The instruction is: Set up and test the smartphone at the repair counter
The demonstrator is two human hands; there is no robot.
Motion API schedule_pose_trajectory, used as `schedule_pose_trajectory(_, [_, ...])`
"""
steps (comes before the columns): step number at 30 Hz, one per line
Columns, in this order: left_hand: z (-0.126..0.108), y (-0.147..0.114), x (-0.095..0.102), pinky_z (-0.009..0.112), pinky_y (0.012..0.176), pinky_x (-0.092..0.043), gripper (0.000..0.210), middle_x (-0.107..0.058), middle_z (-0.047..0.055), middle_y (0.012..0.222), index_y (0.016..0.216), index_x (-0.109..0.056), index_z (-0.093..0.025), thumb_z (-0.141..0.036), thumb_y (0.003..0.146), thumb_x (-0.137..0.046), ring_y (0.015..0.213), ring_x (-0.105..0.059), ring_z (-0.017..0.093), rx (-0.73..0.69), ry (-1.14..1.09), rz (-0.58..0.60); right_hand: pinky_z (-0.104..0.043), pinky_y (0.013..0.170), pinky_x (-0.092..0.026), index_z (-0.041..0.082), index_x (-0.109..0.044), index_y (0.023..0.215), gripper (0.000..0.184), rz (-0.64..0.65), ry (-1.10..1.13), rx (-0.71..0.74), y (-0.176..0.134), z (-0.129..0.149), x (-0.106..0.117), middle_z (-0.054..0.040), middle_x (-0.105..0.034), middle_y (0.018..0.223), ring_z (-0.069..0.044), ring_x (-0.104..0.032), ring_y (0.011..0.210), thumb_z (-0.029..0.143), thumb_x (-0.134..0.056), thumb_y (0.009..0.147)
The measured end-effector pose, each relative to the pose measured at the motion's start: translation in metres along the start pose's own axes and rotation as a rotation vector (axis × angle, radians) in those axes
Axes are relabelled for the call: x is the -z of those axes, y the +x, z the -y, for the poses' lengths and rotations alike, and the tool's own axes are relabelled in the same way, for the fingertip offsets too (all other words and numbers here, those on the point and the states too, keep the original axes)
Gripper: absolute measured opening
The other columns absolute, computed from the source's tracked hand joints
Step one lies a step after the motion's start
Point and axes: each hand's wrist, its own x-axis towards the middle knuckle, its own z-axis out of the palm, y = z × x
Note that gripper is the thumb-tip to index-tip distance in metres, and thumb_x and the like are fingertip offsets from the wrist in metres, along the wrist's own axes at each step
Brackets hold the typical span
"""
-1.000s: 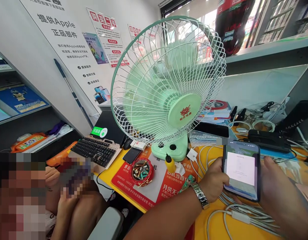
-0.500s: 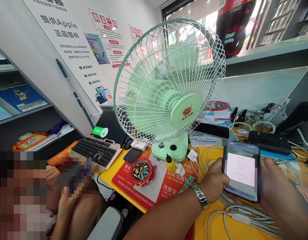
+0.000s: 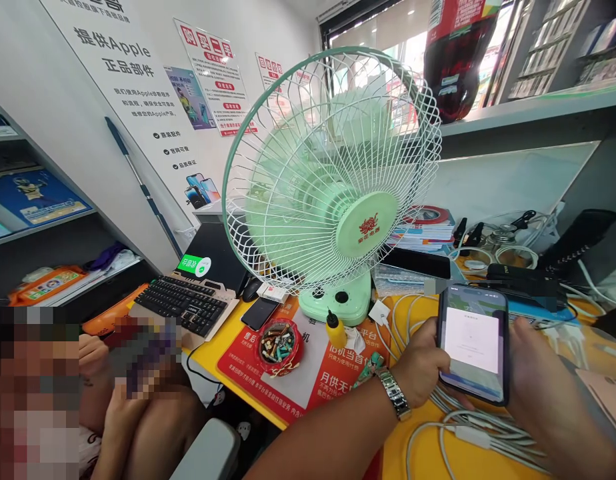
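Left hand (image 3: 419, 367) gripped the smartphone (image 3: 473, 343) by its left edge, thumb over the frame, the other fingers mostly hidden behind it; this side grip probably kept the lit screen uncovered and facing the wearer. Right hand (image 3: 545, 390) sat just beside the phone's right edge, thumb up, blurred; can't tell whether it touched or bore weight, likely there to steady. So the phone lay between the two hands, tilted, above the white cable (image 3: 472, 437) bundled loosely on the yellow tabletop (image 3: 425, 457). Metal-band wristwatch (image 3: 393, 393) on the left wrist. Past that arm, the yellow nozzle bottle (image 3: 337, 331) stood upright near the red ashtray (image 3: 299, 350) of butts, both on the red printed mat (image 3: 243, 358), presumably within easy reach. Farther out, the green table fan (image 3: 368, 227) stood angled toward the seats, probably for airflow. Keyboard (image 3: 188, 307) at far left, near another seated person (image 3: 155, 420).
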Motion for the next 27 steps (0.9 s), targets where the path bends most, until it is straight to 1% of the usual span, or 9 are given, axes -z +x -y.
schedule_pose_trajectory(3, [-0.0005,0.0,-0.0004,0.015,0.039,-0.038,0.074,-0.063,0.006,0.102,0.114,-0.058,-0.019,-0.009,0.041,-0.05,0.064,-0.056,0.016,0.005,-0.002,0.009,-0.034,0.048,-0.057,0.024,-0.068,0.101,0.032,0.058,0.015,0.014,0.0046,-0.002,0.0058,-0.0052,-0.073,0.081,-0.024,-0.068,0.058,0.039,-0.041,0.09])
schedule_pose_trajectory(4, [-0.0008,-0.0002,-0.0007,0.016,0.038,-0.038,0.074,-0.063,0.006,0.102,0.114,-0.058,-0.018,-0.009,0.041,-0.05,0.063,-0.056,0.015,0.006,-0.003,0.01,-0.034,0.048,-0.058,0.024,-0.067,0.101,0.032,0.07,0.016,0.022,0.006,-0.0028,0.0077,-0.0052,-0.073,0.08,-0.024,-0.068,0.058,0.039,-0.041,0.091])
schedule_pose_trajectory(7, [-0.0018,-0.0008,-0.0015,0.015,0.038,-0.037,0.074,-0.062,0.007,0.104,0.114,-0.058,-0.018,-0.009,0.041,-0.05,0.062,-0.056,0.015,0.006,-0.003,0.001,-0.036,0.042,-0.055,0.021,-0.067,0.102,0.035,0.097,0.015,0.004,0.0072,-0.0045,0.0113,-0.0082,-0.073,0.081,-0.028,-0.067,0.055,0.043,-0.043,0.089])
schedule_pose_trajectory(11, [-0.0027,-0.0017,-0.0023,0.017,0.042,-0.039,0.074,-0.061,0.006,0.105,0.115,-0.058,-0.019,-0.009,0.042,-0.05,0.066,-0.056,0.015,0.006,-0.003,-0.004,-0.04,0.042,-0.056,0.023,-0.067,0.103,0.033,0.078,0.044,-0.039,0.0042,-0.0038,0.0102,-0.0091,-0.074,0.084,-0.03,-0.068,0.057,0.04,-0.042,0.089])
schedule_pose_trajectory(15, [-0.0024,-0.0016,-0.0024,0.022,0.049,-0.045,0.072,-0.061,0.005,0.108,0.113,-0.06,-0.019,-0.008,0.042,-0.051,0.074,-0.057,0.018,-0.009,-0.004,-0.003,-0.04,0.039,-0.055,0.022,-0.067,0.1,0.033,0.043,0.056,-0.075,0.0032,-0.0025,0.0078,-0.0098,-0.073,0.081,-0.032,-0.068,0.056,0.041,-0.043,0.088])
schedule_pose_trajectory(18, [-0.0021,-0.0014,-0.0023,0.025,0.051,-0.047,0.073,-0.061,0.005,0.108,0.114,-0.059,-0.019,-0.008,0.042,-0.051,0.075,-0.057,0.019,-0.007,-0.007,-0.002,-0.039,0.042,-0.056,0.022,-0.067,0.1,0.032,0.04,0.05,-0.056,0.0031,-0.0026,0.0073,-0.0088,-0.073,0.081,-0.03,-0.068,0.058,0.041,-0.045,0.088])
schedule_pose_trajectory(22, [-0.0021,-0.0015,-0.0021,0.026,0.052,-0.048,0.073,-0.061,0.005,0.108,0.114,-0.059,-0.02,-0.008,0.043,-0.05,0.075,-0.058,0.02,-0.003,-0.006,0.001,-0.038,0.05,-0.058,0.022,-0.066,0.102,0.032,0.063,0.033,-0.019,0.0019,-0.0028,0.0072,-0.0081,-0.073,0.084,-0.028,-0.069,0.061,0.037,-0.041,0.091])
schedule_pose_trajectory(27, [-0.0009,-0.0008,-0.0003,0.024,0.05,-0.046,0.071,-0.061,0.004,0.107,0.112,-0.06,-0.019,-0.008,0.043,-0.051,0.074,-0.058,0.019,-0.007,-0.001,-0.006,-0.035,0.047,-0.057,0.022,-0.067,0.1,0.03,0.051,0.046,-0.036,0.0027,-0.002,0.0078,-0.0062,-0.072,0.077,-0.027,-0.069,0.061,0.037,-0.042,0.091])
